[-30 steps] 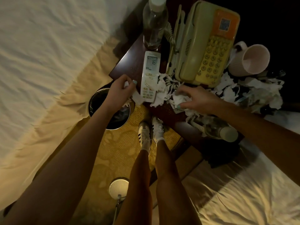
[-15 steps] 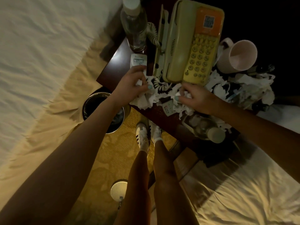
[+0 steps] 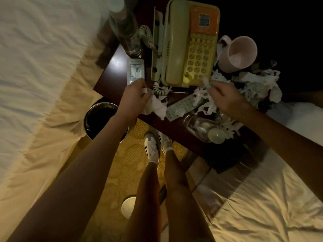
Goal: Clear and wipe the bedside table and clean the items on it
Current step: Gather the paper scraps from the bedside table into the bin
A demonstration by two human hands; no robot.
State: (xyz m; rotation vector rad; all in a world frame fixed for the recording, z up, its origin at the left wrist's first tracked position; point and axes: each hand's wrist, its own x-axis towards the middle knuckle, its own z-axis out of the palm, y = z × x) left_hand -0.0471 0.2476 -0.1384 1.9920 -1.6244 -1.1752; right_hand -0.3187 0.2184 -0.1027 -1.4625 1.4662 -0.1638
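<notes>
tissue wad in left grip, scraps in right grip

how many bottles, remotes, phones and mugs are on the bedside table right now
bottles: 2 (upright bottle, toppled bottle)
remotes: 2 (display remote, button remote)
telephone: 1
mug: 1
total: 6, loose tissue scraps not counted
</notes>
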